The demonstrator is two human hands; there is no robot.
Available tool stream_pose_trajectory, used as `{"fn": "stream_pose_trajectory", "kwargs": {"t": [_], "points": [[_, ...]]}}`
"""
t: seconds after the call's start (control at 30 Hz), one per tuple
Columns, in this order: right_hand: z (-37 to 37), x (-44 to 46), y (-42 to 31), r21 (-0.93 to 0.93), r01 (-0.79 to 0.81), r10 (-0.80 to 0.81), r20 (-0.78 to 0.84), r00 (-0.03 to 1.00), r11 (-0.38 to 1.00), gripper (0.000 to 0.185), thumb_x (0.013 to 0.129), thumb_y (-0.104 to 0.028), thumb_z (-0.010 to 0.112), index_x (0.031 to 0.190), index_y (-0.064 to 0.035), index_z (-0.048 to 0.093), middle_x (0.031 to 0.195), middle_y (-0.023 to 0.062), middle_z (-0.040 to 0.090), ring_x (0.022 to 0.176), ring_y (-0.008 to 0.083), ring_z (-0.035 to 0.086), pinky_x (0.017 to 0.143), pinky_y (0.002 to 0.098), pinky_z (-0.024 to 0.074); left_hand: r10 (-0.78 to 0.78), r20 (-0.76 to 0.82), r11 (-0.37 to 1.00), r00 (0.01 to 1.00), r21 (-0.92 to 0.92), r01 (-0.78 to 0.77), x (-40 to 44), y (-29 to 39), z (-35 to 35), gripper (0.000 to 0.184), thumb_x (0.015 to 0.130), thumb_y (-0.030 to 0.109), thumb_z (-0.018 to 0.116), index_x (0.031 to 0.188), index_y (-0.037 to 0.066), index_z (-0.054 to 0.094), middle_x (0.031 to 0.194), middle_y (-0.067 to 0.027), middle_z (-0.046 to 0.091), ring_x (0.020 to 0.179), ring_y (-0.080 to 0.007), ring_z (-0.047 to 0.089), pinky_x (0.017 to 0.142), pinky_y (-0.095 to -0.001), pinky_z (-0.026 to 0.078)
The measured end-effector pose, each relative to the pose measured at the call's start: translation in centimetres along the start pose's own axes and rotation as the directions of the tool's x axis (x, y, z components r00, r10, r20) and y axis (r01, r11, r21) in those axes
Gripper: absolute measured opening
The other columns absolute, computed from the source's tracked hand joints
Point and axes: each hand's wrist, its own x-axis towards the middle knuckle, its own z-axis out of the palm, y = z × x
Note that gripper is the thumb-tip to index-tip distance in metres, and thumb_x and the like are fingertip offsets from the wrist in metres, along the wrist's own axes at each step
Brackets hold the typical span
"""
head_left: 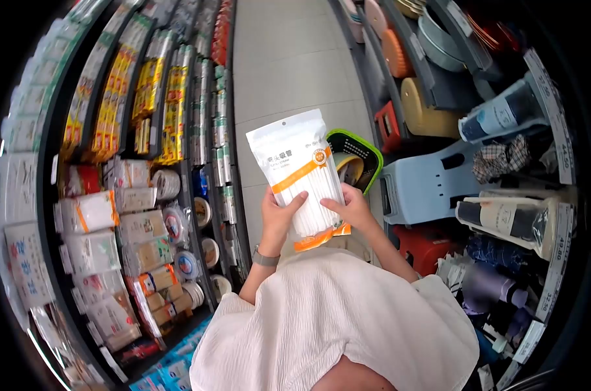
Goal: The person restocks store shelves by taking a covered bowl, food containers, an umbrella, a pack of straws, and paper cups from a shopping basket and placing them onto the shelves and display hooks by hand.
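Note:
A white and orange pack of drinking straws (pixel 302 173) is held upright in front of me, its printed face turned up and the straws showing through the clear lower part. My left hand (pixel 280 215) grips the pack's lower left side, thumb on the front. On the lower right side my right hand (pixel 353 207) does the same, its thumb pressed on the front. The fingers behind the pack are hidden. Just past the pack, partly covered by it, is a black and green shopping basket (pixel 364 153) with a round yellowish item (pixel 349 168) inside.
Shelves on the left carry yellow boxes (pixel 113 98), bagged white goods (pixel 90 212) and round tubs (pixel 209 251). To the right stand a pale blue plastic stool (pixel 426 179), basins (pixel 439 39) and folded fabric items (pixel 504 159). A tiled aisle floor (pixel 286 58) runs ahead.

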Motion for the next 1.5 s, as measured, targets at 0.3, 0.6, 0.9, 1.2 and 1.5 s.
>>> {"fn": "stream_pose_trajectory", "kwargs": {"t": [0.3, 0.6, 0.9, 1.2, 1.5], "points": [[10.2, 2.5, -4.8, 0.009, 0.058, -0.058, 0.174, 0.983, 0.998, 0.040, 0.090, -0.013, 0.075, 0.123, 0.0025, 0.058, 0.111, 0.0073, 0.069, 0.098, 0.0108, 0.066, 0.085, 0.0266, 0.0545, 0.026, -0.220, 0.998, 0.975, -0.050, -0.037, -6.8, 2.3, -7.3, 0.046, 0.084, 0.006, 0.078, 0.124, -0.005, 0.058, 0.117, -0.0154, 0.069, 0.102, -0.0213, 0.069, 0.089, -0.0321, 0.055], [22.0, -0.4, -5.1, -0.142, 0.110, -0.047, 0.388, 0.920, 0.984, 0.053, 0.082, -0.017, 0.081, 0.125, 0.0008, 0.057, 0.117, 0.0117, 0.068, 0.105, 0.0194, 0.066, 0.090, 0.0337, 0.0544, 0.070, -0.309, 0.979, 0.949, -0.162, -0.125, -14.4, 3.0, -16.9, 0.043, 0.085, 0.003, 0.074, 0.124, -0.005, 0.058, 0.117, -0.0148, 0.069, 0.102, -0.0210, 0.069, 0.089, -0.0321, 0.056], [34.7, -5.0, -2.7, -0.281, 0.105, 0.030, 0.437, 0.899, 0.954, 0.056, 0.081, -0.015, 0.080, 0.128, 0.0015, 0.055, 0.119, 0.0133, 0.067, 0.107, 0.0219, 0.066, 0.091, 0.0347, 0.0541, 0.146, -0.358, 0.949, 0.922, -0.213, -0.233, -22.8, 1.3, -28.1, 0.037, 0.087, 0.007, 0.077, 0.119, -0.005, 0.063, 0.113, -0.0133, 0.071, 0.096, -0.0174, 0.070, 0.083, -0.0297, 0.057], [43.4, -8.3, 0.9, -0.406, 0.055, 0.148, 0.452, 0.880, 0.912, 0.050, 0.080, -0.012, 0.082, 0.123, 0.0004, 0.060, 0.116, 0.0099, 0.070, 0.104, 0.0180, 0.067, 0.092, 0.0325, 0.0531, 0.145, -0.432, 0.937, 0.890, -0.229, -0.264, -28.9, -1.7, -37.2, 0.037, 0.093, 0.012, 0.072, 0.124, -0.003, 0.060, 0.118, -0.0112, 0.070, 0.105, -0.0151, 0.066, 0.091, -0.0273, 0.052], [49.9, -9.7, 4.5, -0.595, 0.188, 0.293, 0.616, 0.731, 0.781, 0.043, 0.082, -0.018, 0.083, 0.117, 0.0002, 0.066, 0.111, 0.0086, 0.071, 0.098, 0.0162, 0.067, 0.090, 0.0311, 0.0530, 0.206, -0.714, 0.853, 0.670, -0.204, -0.480, -33.4, -2.9, -43.9, 0.040, 0.090, 0.007, 0.075, 0.125, -0.003, 0.057, 0.120, -0.0102, 0.067, 0.107, -0.0155, 0.064, 0.091, -0.0283, 0.051]]}}
